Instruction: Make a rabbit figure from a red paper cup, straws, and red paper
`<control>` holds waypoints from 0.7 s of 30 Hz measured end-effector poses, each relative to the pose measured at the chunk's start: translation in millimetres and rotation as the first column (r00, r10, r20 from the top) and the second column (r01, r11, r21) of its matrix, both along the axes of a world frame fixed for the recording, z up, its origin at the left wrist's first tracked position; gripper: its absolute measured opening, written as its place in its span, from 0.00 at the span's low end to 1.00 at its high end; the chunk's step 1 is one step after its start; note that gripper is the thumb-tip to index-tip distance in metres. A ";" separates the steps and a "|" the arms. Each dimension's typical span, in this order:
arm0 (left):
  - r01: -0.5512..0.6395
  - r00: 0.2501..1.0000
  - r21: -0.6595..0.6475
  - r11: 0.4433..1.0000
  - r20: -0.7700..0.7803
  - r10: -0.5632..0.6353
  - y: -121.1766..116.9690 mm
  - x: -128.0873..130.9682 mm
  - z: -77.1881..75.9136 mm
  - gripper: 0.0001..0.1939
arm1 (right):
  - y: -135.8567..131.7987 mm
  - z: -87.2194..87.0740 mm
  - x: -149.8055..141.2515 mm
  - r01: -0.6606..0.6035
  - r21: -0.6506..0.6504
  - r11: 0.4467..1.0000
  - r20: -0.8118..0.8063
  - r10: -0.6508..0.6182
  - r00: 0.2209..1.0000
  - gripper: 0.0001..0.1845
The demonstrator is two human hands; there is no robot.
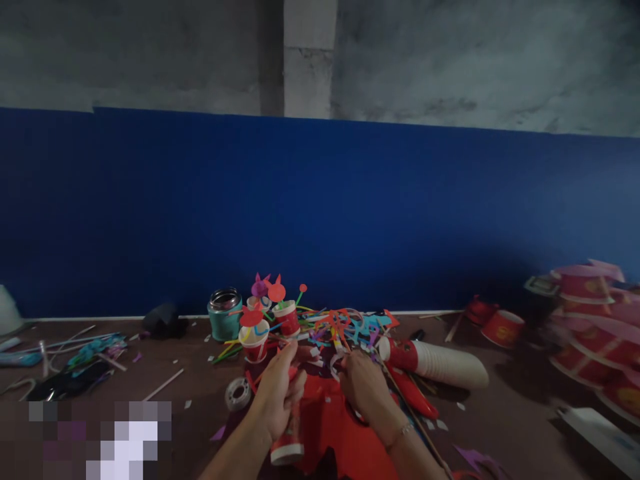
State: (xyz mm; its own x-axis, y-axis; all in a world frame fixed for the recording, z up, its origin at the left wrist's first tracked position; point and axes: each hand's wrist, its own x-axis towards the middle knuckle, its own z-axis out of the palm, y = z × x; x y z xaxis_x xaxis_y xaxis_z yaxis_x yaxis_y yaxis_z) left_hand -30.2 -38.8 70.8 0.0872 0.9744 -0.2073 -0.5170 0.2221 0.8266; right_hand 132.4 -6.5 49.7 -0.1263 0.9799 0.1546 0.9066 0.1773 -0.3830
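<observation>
My left hand (283, 393) is closed, thumb uppermost and fingers curled, with a bit of red showing at the fingers; what it holds is unclear. Just below it a red paper cup (287, 452) with a white rim lies partly covered by the hand. My right hand (364, 385) is also closed, knuckles up, and hides whatever is in its fingers. Under and between both hands spreads a red sheet (337, 427). To the left of my left hand is a roll of clear tape (238, 394).
Decorated paper cups (254, 343) stand behind, near a teal container (225, 317). Coloured paper scraps and straws (370, 325) pile up beyond my hands. On the right lie a long stack of paper cups (445, 363) and several stacked red paper bowls (585, 320). A blue wall panel (320, 220) borders the table.
</observation>
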 end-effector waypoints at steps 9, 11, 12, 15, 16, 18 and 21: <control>0.037 0.987 -0.138 0.990 -0.152 -0.058 -5.7 4.8 8.3 0.23 | -9.5 31.8 -11.5 -0.241 0.009 0.971 -0.746 0.167 0.644 0.11; 0.068 0.984 -0.127 0.990 -0.152 -0.087 -7.1 5.7 8.9 0.24 | -13.8 34.8 -12.8 -0.232 0.070 0.970 -0.697 0.214 0.684 0.07; 0.075 0.985 -0.124 0.989 -0.148 -0.093 -7.7 6.3 9.2 0.24 | -16.0 35.4 -13.5 -0.216 0.121 0.969 -0.653 0.242 0.717 0.07; 0.038 0.991 -0.153 0.987 -0.118 -0.056 -9.1 8.8 12.0 0.25 | -22.8 34.2 -17.3 -0.166 0.374 0.912 -0.428 0.329 0.842 0.07; 0.019 0.993 -0.176 0.984 -0.109 -0.038 -9.6 9.3 13.7 0.26 | -25.2 33.0 -19.0 -0.168 0.462 0.871 -0.335 0.347 0.876 0.08; -0.010 0.996 -0.197 0.980 -0.086 -0.007 -10.2 9.1 17.3 0.28 | -30.1 30.5 -22.7 -0.190 0.589 0.786 -0.190 0.363 0.912 0.08; 0.018 1.000 -0.126 0.992 0.001 -0.018 -9.0 5.3 19.0 0.29 | -38.1 29.9 -26.5 -0.177 0.683 0.709 -0.179 0.397 0.900 0.08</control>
State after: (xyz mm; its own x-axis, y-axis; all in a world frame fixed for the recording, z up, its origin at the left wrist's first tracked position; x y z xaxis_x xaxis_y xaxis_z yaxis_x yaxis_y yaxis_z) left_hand -24.9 -47.8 89.8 0.1046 0.9389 -0.3280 -0.5122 0.3336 0.7914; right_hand 105.8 -44.6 79.6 -0.2256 0.5539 0.8014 0.6322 0.7092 -0.3122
